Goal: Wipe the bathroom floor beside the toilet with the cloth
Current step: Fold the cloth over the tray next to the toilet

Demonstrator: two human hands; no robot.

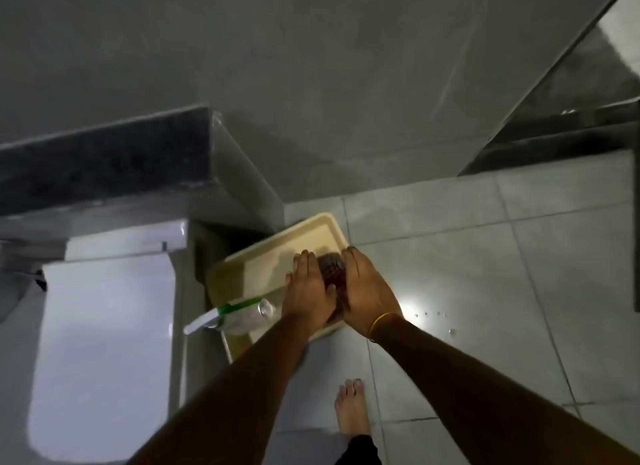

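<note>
A dark brown folded cloth point(333, 269) lies on a beige tray point(277, 253) that sits on the grey tiled floor point(450, 256) to the right of the white toilet point(104, 343). My left hand point(306, 288) and my right hand point(367, 291) press against the cloth from both sides, fingers straight and pointing away from me. Most of the cloth is hidden between my palms. A yellow band circles my right wrist.
A clear spray bottle point(239, 314) with a green and white nozzle lies on the tray's near left part. A dark stone ledge point(104, 163) runs behind the toilet. My bare foot point(351, 409) stands on the tiles. Water drops point(429, 315) glint right of the tray.
</note>
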